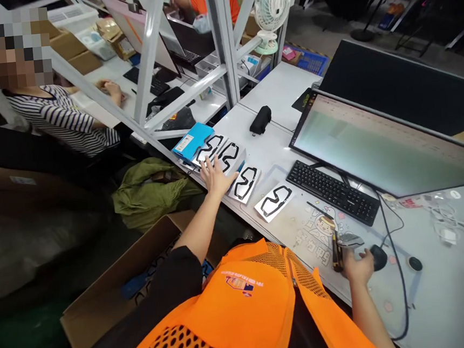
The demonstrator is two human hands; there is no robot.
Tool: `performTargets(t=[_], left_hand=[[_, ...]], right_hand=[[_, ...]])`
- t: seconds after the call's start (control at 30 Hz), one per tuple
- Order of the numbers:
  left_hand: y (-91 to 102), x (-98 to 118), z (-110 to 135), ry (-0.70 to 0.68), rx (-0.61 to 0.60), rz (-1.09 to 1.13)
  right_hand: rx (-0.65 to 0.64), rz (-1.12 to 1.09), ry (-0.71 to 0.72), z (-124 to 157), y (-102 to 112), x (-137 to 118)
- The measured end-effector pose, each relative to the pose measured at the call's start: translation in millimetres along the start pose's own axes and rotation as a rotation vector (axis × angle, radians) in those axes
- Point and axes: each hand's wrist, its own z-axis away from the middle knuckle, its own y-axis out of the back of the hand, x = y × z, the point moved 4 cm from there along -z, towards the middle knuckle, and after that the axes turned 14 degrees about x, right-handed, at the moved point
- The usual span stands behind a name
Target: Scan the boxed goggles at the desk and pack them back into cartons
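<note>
My left hand (215, 176) reaches out with fingers spread and lies flat on a stack of white packs printed with black looped outlines (230, 155). A blue box (191, 139) sits just beyond that stack. Two more such packs lie singly to the right, one (246, 183) close to my hand and another (275, 200) further along. My right hand (357, 267) rests on the table by the black mouse (379, 256). Its fingers curl around a yellow-and-black tool with a grey head (336, 251).
A black keyboard (333, 192) and a lit monitor (387, 144) stand to the right, a black pouch (260, 120) further back. An open cardboard box (116, 298) and a green bag (152, 192) sit left of the table. A person in a striped shirt (60, 121) works across the white frame (148, 56).
</note>
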Motion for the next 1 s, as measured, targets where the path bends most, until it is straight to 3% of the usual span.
performTargets(t=[0.1,0.2,0.3,0.4,0.57,0.67,0.73,0.8,0.9,1.0], left_hand=[[-14.1,-24,-7,0.004,-0.163,-0.138],[-25.3,-27,3,-0.036,-0.136,-0.133],[-23.0,-25,16,-0.054,-0.084,-0.075],[-10.8,-21,36,-0.087,-0.055,0.014],[6.0,5,100,-0.231,-0.063,0.206],[10.4,21,115,-0.322,-0.121,0.339],[14.0,19,92,-0.384,-0.153,0.41],[17.9,2,42,-0.37,-0.117,0.4],[19.9,-47,-49,-0.099,0.068,0.13],[4.8,-75,-91,-0.093,-0.061,-0.087]], right_hand=[[0.098,-0.046,0.051,0,9,-26],[0.158,-0.105,0.106,0,12,-69],[0.146,-0.23,0.114,8,8,-126],[-0.12,-0.467,0.073,34,-7,-197],[-0.853,-0.766,-0.007,120,-44,-315],[-0.925,-0.79,-0.073,145,-60,-352],[-0.873,-0.773,-0.127,145,-67,-362],[-0.826,-0.78,-0.192,137,-73,-365],[-0.766,-0.839,-0.259,127,-79,-369],[-0.752,-0.861,-0.288,128,-83,-375]])
